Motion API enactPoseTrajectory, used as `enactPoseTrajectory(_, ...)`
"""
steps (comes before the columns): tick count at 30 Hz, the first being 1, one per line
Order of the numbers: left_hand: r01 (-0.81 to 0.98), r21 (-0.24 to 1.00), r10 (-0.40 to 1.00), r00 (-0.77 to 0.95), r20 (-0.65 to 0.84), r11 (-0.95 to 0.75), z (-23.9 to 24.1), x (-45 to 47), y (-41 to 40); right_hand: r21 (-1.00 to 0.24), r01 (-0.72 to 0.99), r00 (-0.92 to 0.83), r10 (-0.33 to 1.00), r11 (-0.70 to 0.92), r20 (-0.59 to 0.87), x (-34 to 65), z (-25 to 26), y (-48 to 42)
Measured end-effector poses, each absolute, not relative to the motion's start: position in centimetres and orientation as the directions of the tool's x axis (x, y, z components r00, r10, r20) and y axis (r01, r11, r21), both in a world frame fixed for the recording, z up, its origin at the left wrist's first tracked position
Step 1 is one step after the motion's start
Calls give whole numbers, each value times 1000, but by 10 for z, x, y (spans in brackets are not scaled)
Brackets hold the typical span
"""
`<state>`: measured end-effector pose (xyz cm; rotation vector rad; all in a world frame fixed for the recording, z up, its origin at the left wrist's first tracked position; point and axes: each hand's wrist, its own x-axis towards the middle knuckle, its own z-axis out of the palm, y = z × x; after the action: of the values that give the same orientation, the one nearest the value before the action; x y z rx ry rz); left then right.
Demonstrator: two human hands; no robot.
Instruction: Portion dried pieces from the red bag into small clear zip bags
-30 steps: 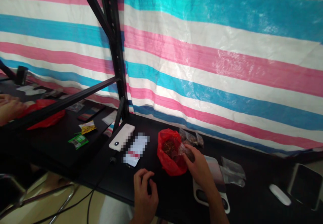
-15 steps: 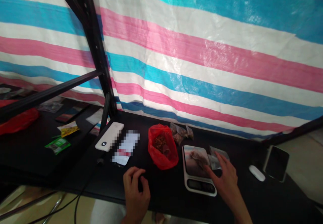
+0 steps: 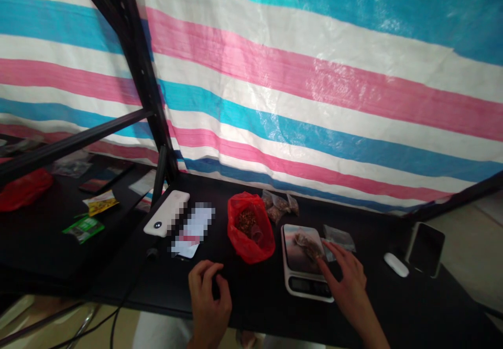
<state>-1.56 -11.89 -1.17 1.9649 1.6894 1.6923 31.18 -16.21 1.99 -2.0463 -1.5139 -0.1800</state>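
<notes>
A white kitchen scale (image 3: 289, 281) with a dark display lies on the black table. On its plate rests a small clear bag (image 3: 308, 246) of brownish contents. My right hand (image 3: 343, 275) hovers at the scale's right side, fingers apart, the thumb close to that bag; whether it touches cannot be told. Behind the fingers lie flat clear plastic bags (image 3: 341, 239). A red plastic bag (image 3: 263, 252) stands open left of the scale, with reddish-brown bits and a small clear cup (image 3: 256, 233) inside. My left hand (image 3: 210, 296) is near the front edge, loosely curled, thumb and fingers apart, nothing visible in it.
Several small filled bags (image 3: 280, 206) sit behind the red bag. Two phones, one white (image 3: 167, 214) and one with a lit screen (image 3: 192, 233), lie left. On the right are a white oval object (image 3: 396, 264) and a dark-screened phone (image 3: 425, 249). A black metal post (image 3: 147, 92) rises at left.
My right hand has drawn slightly back from the flat clear bags, and more of them shows. The view has shifted a little. My left hand keeps its pose.
</notes>
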Motion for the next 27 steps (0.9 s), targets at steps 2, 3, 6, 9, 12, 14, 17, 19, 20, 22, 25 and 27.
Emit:
enactPoseTrajectory(2, 675, 621, 712, -199, 673, -399, -12, -16, -119, -361, 913, 343, 833, -188, 434, 309, 23, -156)
enactPoseTrajectory(3, 679, 618, 712, -197, 674, -397, -12, -16, -119, -356, 914, 345, 832, -194, 433, 308, 25, -153)
enactPoseTrajectory(6, 690, 602, 705, -187, 684, -401, -13, -16, -118, -339, 919, 337, 845, -199, 416, 307, 27, -141)
enactPoseTrajectory(9, 695, 594, 702, -179, 689, -405, -14, -17, -118, -326, 925, 313, 875, -194, 369, 305, 28, -129)
enactPoseTrajectory(12, 681, 597, 696, -177, 695, -423, -13, -17, -120, -346, 920, 303, 894, -184, 331, 302, 29, -118)
enactPoseTrajectory(14, 643, 607, 690, -163, 705, -467, -7, -16, -122, -404, 899, 316, 890, -170, 329, 300, 31, -111)
enactPoseTrajectory(17, 504, 640, 714, -61, 697, -581, 13, -8, -119, -550, 826, 345, 882, -122, 322, 290, 42, -101)
enactPoseTrajectory(19, 373, 677, 748, 78, 659, -635, 33, 6, -110, -648, 760, 317, 897, -47, 307, 277, 54, -93)
enactPoseTrajectory(20, 324, 703, 767, 140, 626, -633, 43, 14, -102, -698, 716, 292, 907, 3, 303, 268, 61, -88)
enactPoseTrajectory(22, 267, 747, 793, 223, 566, -608, 60, 33, -83, -777, 621, 249, 913, 106, 324, 249, 77, -79)
enactPoseTrajectory(25, 162, 834, 839, 256, 480, -527, 73, 58, -49, -823, 522, 132, 933, 223, 336, 226, 95, -63)
enactPoseTrajectory(27, 83, 879, 865, 241, 440, -470, 73, 68, -28, -833, 479, 37, 942, 277, 334, 221, 99, -51)
